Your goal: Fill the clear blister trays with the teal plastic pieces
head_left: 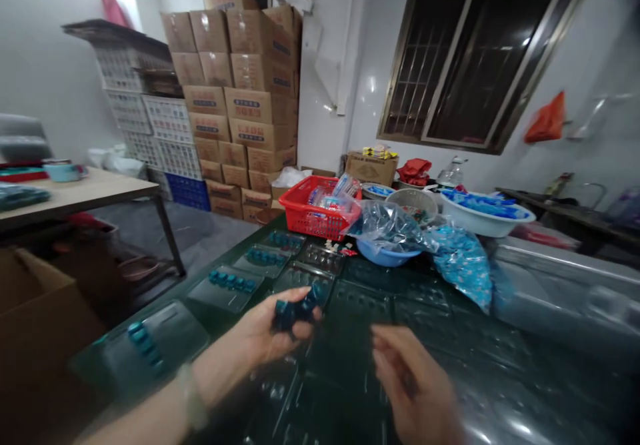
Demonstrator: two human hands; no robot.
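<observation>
A: What is the left hand (280,328) doing?

B: It is turned partly upward, fingers curled round a cluster of dark teal pieces (299,308), with some poking out between thumb and fingertips. A pale bangle (191,397) circles that wrist.

A: And the right hand (415,381)?

B: It hovers well apart from the left one, fingers bent toward the thumb. It is too blurred to tell whether it pinches anything.

A: Where are both hands, exactly?

B: Over a dark green tabletop (345,358). The dark teal pieces are up in the left hand, just in front of a clear blister tray (300,278).

A: Do similar pieces lie elsewhere?

B: Yes, on the left side. The nearest clear tray (177,321) bears a slanting teal row (145,346), and the tray beyond it (215,296) bears another row (233,281). Two more filled trays sit farther back. Clear molded sheets (417,298) spread over the right part.

A: What stands at the far end?

B: A red plastic basket (317,221) with clear packets (333,198) in it. To its right, a clear plastic bag (390,225) of dark pieces rests on a blue basin (387,255), beside a light blue bag (463,261). Behind that bag, a pale basin (493,223) holds bright blue pieces (480,203).
</observation>
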